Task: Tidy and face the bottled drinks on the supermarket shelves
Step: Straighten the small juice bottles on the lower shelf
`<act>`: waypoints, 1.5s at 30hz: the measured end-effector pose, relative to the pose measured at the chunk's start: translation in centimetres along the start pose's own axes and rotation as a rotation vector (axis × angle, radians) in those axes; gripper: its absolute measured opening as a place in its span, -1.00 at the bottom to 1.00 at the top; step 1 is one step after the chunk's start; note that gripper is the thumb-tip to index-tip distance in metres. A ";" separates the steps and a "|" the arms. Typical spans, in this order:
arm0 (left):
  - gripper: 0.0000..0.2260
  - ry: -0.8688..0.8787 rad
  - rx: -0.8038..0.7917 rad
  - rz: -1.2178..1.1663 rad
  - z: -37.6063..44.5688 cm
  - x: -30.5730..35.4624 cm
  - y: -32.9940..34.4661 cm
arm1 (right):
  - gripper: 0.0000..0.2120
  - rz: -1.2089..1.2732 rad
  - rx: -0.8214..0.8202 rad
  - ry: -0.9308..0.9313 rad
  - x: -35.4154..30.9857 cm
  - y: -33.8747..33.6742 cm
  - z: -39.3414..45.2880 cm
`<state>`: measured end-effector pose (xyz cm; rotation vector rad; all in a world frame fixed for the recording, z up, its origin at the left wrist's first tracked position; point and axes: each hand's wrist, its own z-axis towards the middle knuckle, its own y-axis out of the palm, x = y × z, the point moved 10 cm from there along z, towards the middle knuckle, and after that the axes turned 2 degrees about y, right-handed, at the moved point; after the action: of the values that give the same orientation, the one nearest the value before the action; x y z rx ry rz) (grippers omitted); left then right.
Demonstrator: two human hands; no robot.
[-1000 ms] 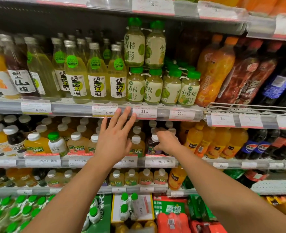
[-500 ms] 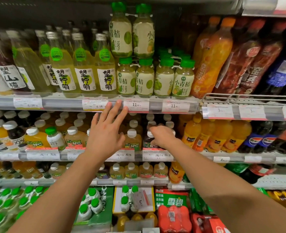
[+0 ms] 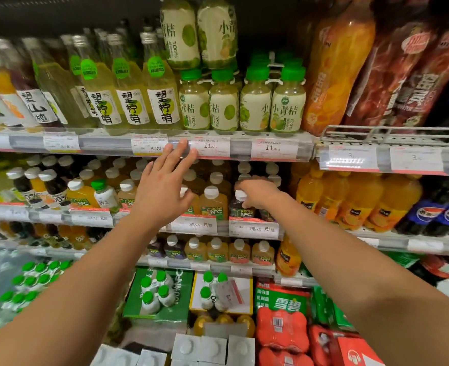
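Gripping the white cap of a dark juice bottle point(image 3: 240, 207), the right hand point(image 3: 255, 192) has its fingers curled tight on it — same hold as a second ago, so turning it goes on. That bottle stands just above the "2瓶/7.9" price tag point(image 3: 255, 229). Left hand point(image 3: 162, 188) stays spread wide and holds nothing, its fingertips point(image 3: 183, 143) now higher, over the shelf edge point(image 3: 107, 143) above.

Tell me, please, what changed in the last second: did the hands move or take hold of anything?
Little changed. The left hand stays open with its fingers spread, its fingertips now over the price rail of the shelf above; a second ago they were just below it. The right hand keeps gripping the white cap of the dark NFC juice bottle at the shelf front. No bottle visibly changed place.
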<state>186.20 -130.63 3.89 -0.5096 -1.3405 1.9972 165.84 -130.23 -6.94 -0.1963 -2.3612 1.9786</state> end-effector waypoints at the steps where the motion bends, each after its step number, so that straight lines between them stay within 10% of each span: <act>1: -0.21 0.000 -0.007 0.005 0.0 -0.1 0.0 | -0.44 0.005 0.025 0.004 0.0 0.1 -0.4; 14: -0.37 0.139 -0.042 -0.143 -1.8 -0.5 0.4 | -0.61 0.087 0.366 -0.030 -5.2 -1.4 -4.9; 19: -0.60 0.106 -0.048 -0.229 -6.9 -8.0 2.0 | -0.65 0.131 0.360 -0.029 -10.2 -2.5 -3.5; 29: -0.46 -0.234 -0.240 -0.139 -13.4 -28.2 8.7 | -0.68 0.212 0.291 -0.121 -27.5 -4.9 5.5; 45: -0.34 -0.155 -0.476 -0.119 -15.1 -34.3 17.3 | -0.37 0.090 0.062 -0.059 -39.4 -2.0 17.8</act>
<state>214.48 -149.50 -19.54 -0.4779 -1.9115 1.6450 202.54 -153.16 -6.59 -0.2487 -2.3620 2.1232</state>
